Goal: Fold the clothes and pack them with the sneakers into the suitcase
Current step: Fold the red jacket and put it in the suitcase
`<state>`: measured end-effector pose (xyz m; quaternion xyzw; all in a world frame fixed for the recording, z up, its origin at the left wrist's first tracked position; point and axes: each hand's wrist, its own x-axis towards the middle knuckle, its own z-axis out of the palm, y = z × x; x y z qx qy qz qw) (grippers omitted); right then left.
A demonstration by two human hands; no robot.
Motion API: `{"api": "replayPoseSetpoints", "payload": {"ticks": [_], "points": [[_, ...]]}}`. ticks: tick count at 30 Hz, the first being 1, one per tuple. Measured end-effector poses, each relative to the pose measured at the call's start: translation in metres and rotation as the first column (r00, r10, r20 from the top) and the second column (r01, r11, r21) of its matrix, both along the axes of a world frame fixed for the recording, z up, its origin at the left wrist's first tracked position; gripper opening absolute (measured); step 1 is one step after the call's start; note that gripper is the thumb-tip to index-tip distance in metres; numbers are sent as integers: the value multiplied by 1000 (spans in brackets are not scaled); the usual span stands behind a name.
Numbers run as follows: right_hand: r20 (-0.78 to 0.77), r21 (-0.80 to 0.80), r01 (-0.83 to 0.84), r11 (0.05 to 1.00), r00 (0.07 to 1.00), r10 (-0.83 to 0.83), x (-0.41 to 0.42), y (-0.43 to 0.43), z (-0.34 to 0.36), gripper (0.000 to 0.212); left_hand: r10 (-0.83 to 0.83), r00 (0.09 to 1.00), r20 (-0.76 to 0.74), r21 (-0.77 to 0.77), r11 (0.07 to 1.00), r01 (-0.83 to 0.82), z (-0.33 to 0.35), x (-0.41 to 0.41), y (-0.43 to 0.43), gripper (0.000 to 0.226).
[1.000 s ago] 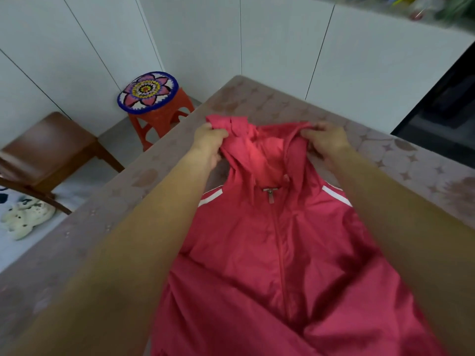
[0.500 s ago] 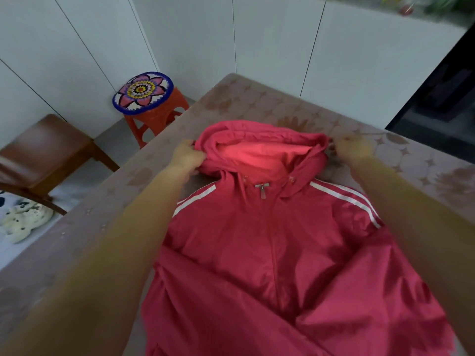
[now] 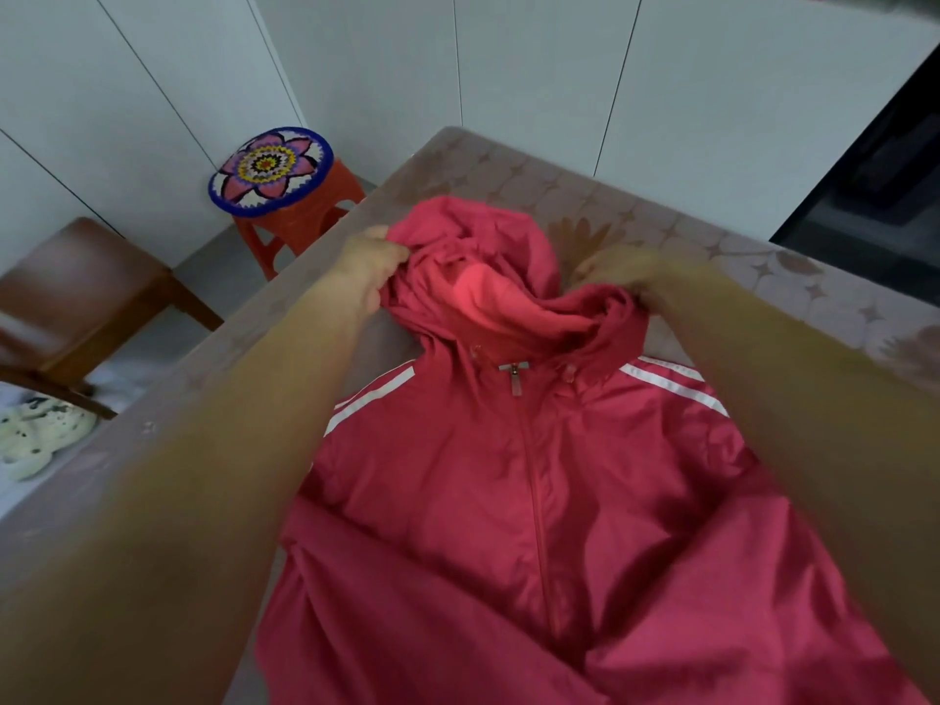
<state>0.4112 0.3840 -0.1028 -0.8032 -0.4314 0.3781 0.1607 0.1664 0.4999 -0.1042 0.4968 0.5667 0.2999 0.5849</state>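
A red hooded jacket (image 3: 508, 475) with white shoulder stripes lies front up and zipped on the patterned table (image 3: 737, 256). Its hood (image 3: 488, 256) is bunched up at the far end. My left hand (image 3: 369, 269) grips the hood's left edge. My right hand (image 3: 618, 272) pinches the hood's right edge, fingers curled into the cloth. No suitcase or sneakers are in view.
An orange stool (image 3: 300, 221) with a flower-patterned cushion (image 3: 269, 170) stands off the table's far left corner. A brown wooden chair (image 3: 76, 302) is at the left, with a pale spotted thing (image 3: 35, 440) on the floor below it. White cabinet doors line the back.
The hood, spread wide half a second ago, is now bunched and lifted; both hands have come closer together while still holding its edges.
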Motion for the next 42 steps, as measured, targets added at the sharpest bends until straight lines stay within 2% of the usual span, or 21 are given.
{"api": "replayPoseSetpoints", "payload": {"ticks": [1,3,4,6,8,11,13,15,17,20,22,24,26,29,31,33,34,36,38,40,42], "points": [[78,99,-9,995,997,2,1,2,9,10,37,999,30,50,998,-38,11,1,-1,31],[204,408,132,903,951,-231,3,0,28,20,81,990,118,188,977,-102,33,-1,-3,36],[176,556,204,806,918,-354,5,-1,32,19,68,987,147,257,961,-104,45,0,-7,36],[27,709,259,657,920,-392,10,-14,40,13,22,990,140,391,917,-76,55,-6,-18,37],[-70,728,262,633,948,-312,10,-37,44,21,-42,999,19,501,865,27,57,-19,-36,50],[-38,693,138,708,987,-155,7,-84,33,30,-165,933,-319,586,740,331,42,-50,-70,57],[-34,677,85,731,996,-84,1,-120,26,36,-286,869,-404,595,639,487,27,-72,-96,58],[-33,698,42,715,999,-27,-4,-154,23,53,-354,812,-464,624,521,583,15,-93,-124,64],[8,732,-52,679,998,69,-8,-185,22,40,-389,746,-540,630,401,665,9,-112,-150,57],[25,747,-139,650,983,182,-10,-223,13,13,-441,706,-554,646,307,699,3,-128,-187,46],[197,698,-292,654,956,216,-10,-243,4,19,-468,656,-592,628,241,740,-2,-136,-207,42],[433,566,-498,657,858,277,-9,-258,-6,21,-454,563,-691,560,157,813,-4,-143,-219,31],[464,519,-535,667,832,306,-7,-261,-4,21,-457,582,-672,570,183,801,0,-144,-226,22],[361,612,-338,715,924,128,-10,-239,14,44,-324,802,-502,651,468,597,21,-125,-212,47],[325,622,-164,766,944,-62,-13,-209,23,48,-140,863,-486,636,620,459,27,-108,-187,45],[362,456,-84,886,927,-99,-14,-180,21,46,-130,773,-621,436,762,479,17,-96,-157,67],[400,312,-97,945,916,-39,-15,-169,19,58,-191,698,-691,298,804,515,8,-94,-144,82],[426,68,-164,984,897,120,-15,-152,12,91,-315,572,-757,112,800,589,-11,-95,-128,102],[452,-61,-191,980,870,198,-15,-145,4,105,-379,519,-766,49,771,635,-25,-93,-123,107],[495,-122,-187,975,840,223,-12,-145,-6,99,-393,467,-792,14,753,657,-26,-88,-125,101],[492,-159,-199,967,833,252,-10,-148,-10,85,-455,348,-820,-91,704,705,-19,-84,-128,89]]}}
